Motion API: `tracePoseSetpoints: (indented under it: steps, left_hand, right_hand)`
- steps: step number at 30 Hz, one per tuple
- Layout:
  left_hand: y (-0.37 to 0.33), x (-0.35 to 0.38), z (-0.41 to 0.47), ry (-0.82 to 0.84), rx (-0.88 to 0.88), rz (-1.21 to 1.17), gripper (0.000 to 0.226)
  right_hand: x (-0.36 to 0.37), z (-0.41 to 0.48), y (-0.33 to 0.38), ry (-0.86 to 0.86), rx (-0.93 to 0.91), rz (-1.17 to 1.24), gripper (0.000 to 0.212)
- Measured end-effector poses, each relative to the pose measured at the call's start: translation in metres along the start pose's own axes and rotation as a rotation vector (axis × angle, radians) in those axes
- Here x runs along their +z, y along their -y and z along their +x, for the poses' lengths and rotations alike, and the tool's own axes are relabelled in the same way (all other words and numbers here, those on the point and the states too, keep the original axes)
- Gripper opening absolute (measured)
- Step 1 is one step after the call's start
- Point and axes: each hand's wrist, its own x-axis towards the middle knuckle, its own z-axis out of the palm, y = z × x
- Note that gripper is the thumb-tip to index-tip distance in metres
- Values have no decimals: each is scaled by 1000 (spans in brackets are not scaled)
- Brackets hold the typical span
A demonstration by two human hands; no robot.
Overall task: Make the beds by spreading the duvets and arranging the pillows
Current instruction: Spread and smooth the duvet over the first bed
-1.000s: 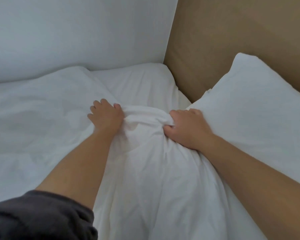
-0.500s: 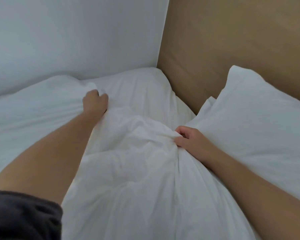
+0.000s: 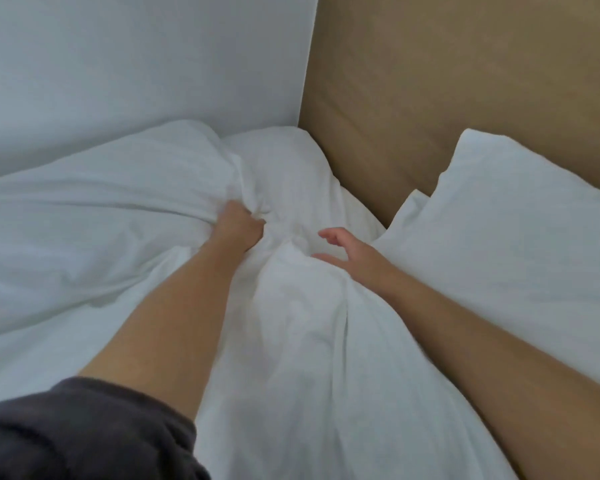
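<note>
Up by the tan padded headboard, our left hand fists the crumpled white fabric duvet, right hand open, loose-fingered, beside the plump white pillow; bunched duvet means spreading and pillow arranging look mostly undone.

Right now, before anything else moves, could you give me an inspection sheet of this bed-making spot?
Surface: bed, its far corner showing white beyond the duvet.
Job's things: duvet white, bunched and creased; pillow white, against the headboard.
Clutter: nothing seen.
Grips: left grip clutches a fold of duvet; right grip open, holding nothing, beside the pillow.
Cables: nothing seen.
Surroundings: white wall on the left, tan headboard on the right; dark sleeve on the left arm.
</note>
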Motion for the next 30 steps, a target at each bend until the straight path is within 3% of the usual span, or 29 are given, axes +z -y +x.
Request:
tracePoseSetpoints:
  steps: [3, 8, 13, 15, 17, 19, 22, 27, 30]
  left_hand:
    - [8, 3, -3, -31, 17, 6, 40]
    - [7, -5, 8, -54, 82, 96, 35]
    - [-1, -53, 32, -462, 20, 292, 88]
    - [10, -61, 51, -429, -60, 227, 109]
    - [23, -57, 68, -344, -150, 142, 116]
    - [29, -53, 77, -342, -194, 176, 86]
    - [28, -55, 76, -418, -82, 311, 35]
    - [-23, -68, 84, -475, 271, 193, 29]
    - [-41, -44, 92, -214, 337, 371, 32]
  right_hand:
    - [11, 33, 1, 85, 75, -424, 87]
    - [27, 55, -7, 91, 159, -604, 105]
    - [40, 70, -18, 49, 115, -626, 111]
    - [45, 77, -22, 50, 109, -646, 111]
    - [47, 83, -26, 64, 111, -680, 111]
    - [49, 87, -29, 91, 117, -695, 110]
    - [49, 90, -31, 130, 116, -672, 110]
    - [47, 88, -29, 145, 108, -637, 111]
    - [46, 88, -25, 178, 130, -631, 110]
